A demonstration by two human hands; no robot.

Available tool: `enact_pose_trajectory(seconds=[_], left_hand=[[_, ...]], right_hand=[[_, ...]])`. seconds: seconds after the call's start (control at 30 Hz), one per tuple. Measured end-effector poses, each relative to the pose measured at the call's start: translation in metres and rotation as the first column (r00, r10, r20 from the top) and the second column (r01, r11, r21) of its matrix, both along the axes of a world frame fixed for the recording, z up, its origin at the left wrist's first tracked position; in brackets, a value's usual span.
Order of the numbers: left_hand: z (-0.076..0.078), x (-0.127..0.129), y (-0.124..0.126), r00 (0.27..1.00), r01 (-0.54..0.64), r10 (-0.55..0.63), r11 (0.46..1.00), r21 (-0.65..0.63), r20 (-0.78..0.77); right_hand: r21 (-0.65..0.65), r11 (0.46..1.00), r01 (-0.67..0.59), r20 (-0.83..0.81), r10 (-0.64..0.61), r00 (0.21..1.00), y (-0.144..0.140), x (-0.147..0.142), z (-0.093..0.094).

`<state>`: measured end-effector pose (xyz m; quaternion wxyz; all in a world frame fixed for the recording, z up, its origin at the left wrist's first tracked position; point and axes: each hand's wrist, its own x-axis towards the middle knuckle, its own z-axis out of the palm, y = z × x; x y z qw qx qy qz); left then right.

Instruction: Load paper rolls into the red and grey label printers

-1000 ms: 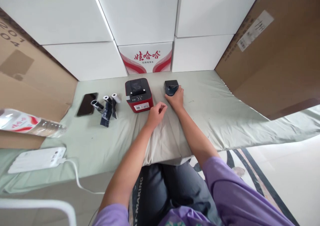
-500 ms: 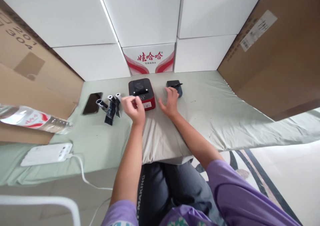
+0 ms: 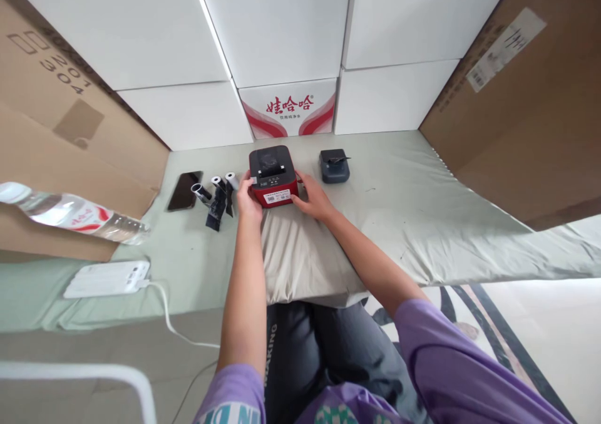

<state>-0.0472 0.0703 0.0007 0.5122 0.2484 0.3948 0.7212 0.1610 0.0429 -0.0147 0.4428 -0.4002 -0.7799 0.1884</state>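
A person's two bare hands are holding a small red and black printer from either side, seen from above. The printer is sitting on a pale green cloth-covered table, near its far edge and in the middle. The left hand is pressing against the printer's left side with fingers curled around it; the fingertips are partly hidden behind the body. The right hand is touching the right front corner with fingers loosely spread, and it is hard to tell how firmly they are gripping. The label on the printer's front is too small to read.

Just right of the printer, apart from it, a small dark grey device is lying flat. To the left, three small paper rolls with dark wrapping are lying close together, and beyond them a dark phone is resting face up. Further left, a plastic water bottle is lying partly cut off by the frame, and a white power bank with a trailing white cable is sitting near the front edge.

White boxes are stacking up behind the table, one bearing red lettering, with brown cardboard boxes leaning on both sides.
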Motion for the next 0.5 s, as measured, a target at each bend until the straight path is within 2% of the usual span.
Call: enact_pose_trajectory(seconds=[0.17, 0.27, 0.5], left_hand=[[0.007, -0.001, -0.001, 0.992, 0.086, -0.084, 0.996, -0.018, 0.090], [0.011, -0.002, -0.001, 0.987, 0.137, -0.133, 0.990, -0.036, 0.090], [0.011, 0.005, 0.000, 0.993, 0.114, -0.115, 0.991, -0.072, -0.008]], right_hand=[[-0.033, 0.999, -0.012, -0.006, 0.012, 1.000, -0.001, 0.000, 0.000], [-0.066, 0.998, -0.020, -0.018, 0.019, 1.000, -0.001, 0.000, -0.001], [-0.101, 0.994, 0.030, -0.024, -0.033, 0.999, 0.003, -0.011, -0.006]])
